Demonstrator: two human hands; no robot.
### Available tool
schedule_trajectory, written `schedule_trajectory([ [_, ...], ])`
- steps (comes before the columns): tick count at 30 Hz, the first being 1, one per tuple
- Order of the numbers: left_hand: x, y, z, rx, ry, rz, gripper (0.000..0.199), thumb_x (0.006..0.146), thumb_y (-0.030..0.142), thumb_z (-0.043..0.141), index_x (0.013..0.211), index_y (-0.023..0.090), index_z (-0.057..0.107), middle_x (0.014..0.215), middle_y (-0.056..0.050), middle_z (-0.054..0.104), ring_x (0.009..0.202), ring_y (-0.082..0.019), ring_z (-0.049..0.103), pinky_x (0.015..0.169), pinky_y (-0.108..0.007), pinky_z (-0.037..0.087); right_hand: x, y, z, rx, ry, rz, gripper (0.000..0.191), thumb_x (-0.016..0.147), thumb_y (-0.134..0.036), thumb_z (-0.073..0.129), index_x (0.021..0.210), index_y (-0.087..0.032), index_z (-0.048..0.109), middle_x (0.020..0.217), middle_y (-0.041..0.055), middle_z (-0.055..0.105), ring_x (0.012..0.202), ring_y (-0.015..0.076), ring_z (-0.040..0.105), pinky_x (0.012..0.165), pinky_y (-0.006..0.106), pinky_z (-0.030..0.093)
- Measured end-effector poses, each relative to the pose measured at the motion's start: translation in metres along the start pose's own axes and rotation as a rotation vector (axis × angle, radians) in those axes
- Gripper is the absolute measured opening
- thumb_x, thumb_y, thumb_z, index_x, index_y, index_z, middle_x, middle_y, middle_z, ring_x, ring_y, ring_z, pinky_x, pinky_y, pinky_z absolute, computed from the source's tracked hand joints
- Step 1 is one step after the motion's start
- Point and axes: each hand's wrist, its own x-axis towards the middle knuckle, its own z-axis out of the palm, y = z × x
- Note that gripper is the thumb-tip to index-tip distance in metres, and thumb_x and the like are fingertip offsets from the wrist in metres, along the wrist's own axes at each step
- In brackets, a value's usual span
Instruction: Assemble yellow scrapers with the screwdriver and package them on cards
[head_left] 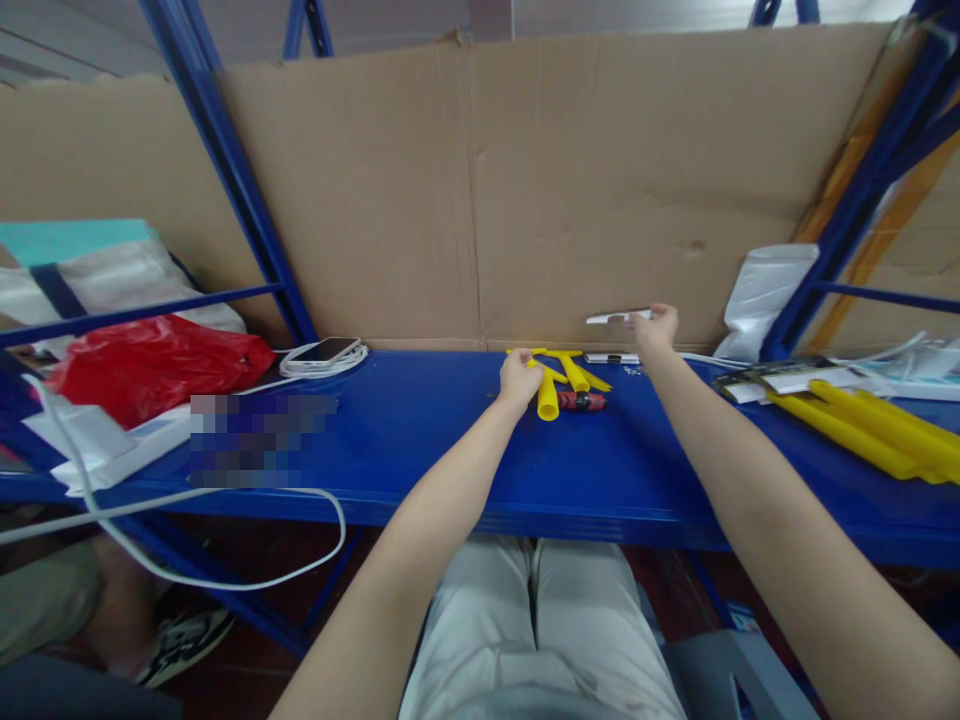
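My left hand (520,378) is closed at a yellow plastic part near the middle of the blue shelf; its fingers hide much of what they grip. Just right of it lie yellow tube-shaped parts (576,374) and a red and black tool (583,401). My right hand (657,328) is raised near the cardboard, pinching a thin white piece (616,318) that points left. Below that piece, a white and black flat item (612,358) lies at the back of the shelf, with tiny bits (632,371) beside it.
Yellow parts (870,430) and packets lie at the right. A clear bag (769,300) leans by the right post. A phone (330,349) on coiled cable, a red bag (161,365) and white boxes are at left. A white cable (225,583) hangs over the front edge. Another person's leg shows lower left.
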Motion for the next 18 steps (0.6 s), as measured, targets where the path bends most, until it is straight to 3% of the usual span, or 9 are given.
schedule_trajectory([
  [3, 0.001, 0.001, -0.001, -0.001, 0.02, 0.003, 0.033, 0.07, 0.001, 0.058, 0.099, 0.016, 0.063, 0.105, -0.008, 0.068, 0.1, -0.016, 0.064, 0.089, -0.026, 0.049, -0.008, -0.006, -0.004, 0.366, 0.051, 0.196, 0.051, 0.084, -0.01, 0.049, 0.132, -0.012, 0.03, 0.128, 0.0176, 0.053, 0.096, 0.0112, 0.064, 0.068, 0.016, 0.051],
  [6, 0.001, 0.001, -0.002, -0.002, 0.023, 0.008, 0.033, 0.07, 0.001, 0.056, 0.098, 0.016, 0.063, 0.104, -0.007, 0.069, 0.1, -0.016, 0.064, 0.089, -0.026, 0.049, -0.023, -0.005, -0.012, 0.499, -0.079, 0.265, 0.034, 0.082, -0.007, 0.051, 0.114, -0.016, 0.044, 0.114, 0.0122, 0.061, 0.081, 0.0081, 0.065, 0.055, 0.013, 0.047],
  [9, -0.001, 0.002, -0.004, 0.013, 0.033, 0.003, 0.03, 0.07, 0.002, 0.057, 0.096, 0.015, 0.064, 0.104, -0.008, 0.069, 0.098, -0.016, 0.064, 0.088, -0.026, 0.049, -0.042, 0.002, -0.02, 0.488, -0.225, 0.26, 0.014, 0.085, -0.009, 0.049, 0.096, -0.017, 0.048, 0.1, 0.0104, 0.064, 0.071, 0.0086, 0.063, 0.052, 0.015, 0.047],
  [13, -0.001, 0.004, -0.008, 0.088, 0.042, -0.007, 0.025, 0.071, 0.004, 0.056, 0.092, 0.014, 0.065, 0.096, -0.008, 0.071, 0.093, -0.017, 0.066, 0.085, -0.026, 0.049, -0.058, 0.011, -0.025, 0.391, -0.394, 0.253, 0.008, 0.087, -0.013, 0.045, 0.091, -0.019, 0.047, 0.088, 0.0093, 0.065, 0.066, 0.0113, 0.063, 0.054, 0.02, 0.049],
  [18, -0.002, 0.009, -0.016, 0.206, -0.004, -0.052, 0.022, 0.069, 0.009, 0.058, 0.088, 0.016, 0.066, 0.083, -0.007, 0.072, 0.082, -0.02, 0.068, 0.076, -0.029, 0.051, -0.059, 0.015, -0.026, 0.349, -0.414, 0.233, 0.007, 0.087, -0.016, 0.043, 0.092, -0.017, 0.048, 0.082, 0.0101, 0.066, 0.062, 0.0123, 0.062, 0.058, 0.023, 0.05],
])
